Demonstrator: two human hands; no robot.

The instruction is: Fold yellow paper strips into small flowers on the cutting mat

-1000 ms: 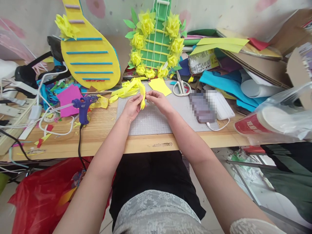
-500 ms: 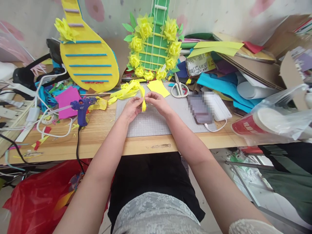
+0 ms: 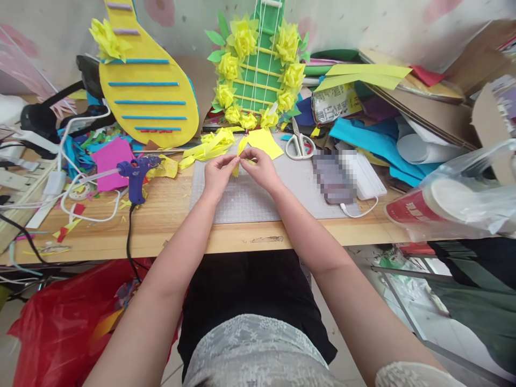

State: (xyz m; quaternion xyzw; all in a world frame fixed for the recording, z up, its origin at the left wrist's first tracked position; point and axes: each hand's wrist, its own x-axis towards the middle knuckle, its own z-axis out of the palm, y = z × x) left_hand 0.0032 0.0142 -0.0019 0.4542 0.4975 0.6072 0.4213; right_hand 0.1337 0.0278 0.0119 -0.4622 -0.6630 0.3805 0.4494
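Note:
Over the grey cutting mat point(image 3: 250, 207), my left hand point(image 3: 217, 174) and my right hand point(image 3: 260, 169) meet, fingertips nearly touching. Both pinch a narrow twisted strip of yellow crepe paper point(image 3: 242, 144), whose ends show above and below the fingers. Just behind my hands lie a yellow paper sheet point(image 3: 266, 143) and a heap of yellow crepe strips point(image 3: 215, 142). A green paper instrument point(image 3: 258, 80) with strings and a ring of yellow paper flowers point(image 3: 244, 36) stands behind them.
A yellow paper instrument point(image 3: 149, 99) stands at the back left, near a blue glue gun point(image 3: 136, 176) with its cord. Scissors point(image 3: 299, 142), a blurred phone point(image 3: 334, 177) and a white power bank point(image 3: 365, 174) lie on the right. Farther right are blue paper point(image 3: 363, 137) and a bagged cup point(image 3: 427, 201).
My fingers have come closer together around the strip, and less of it shows below them. The view has shifted slightly.

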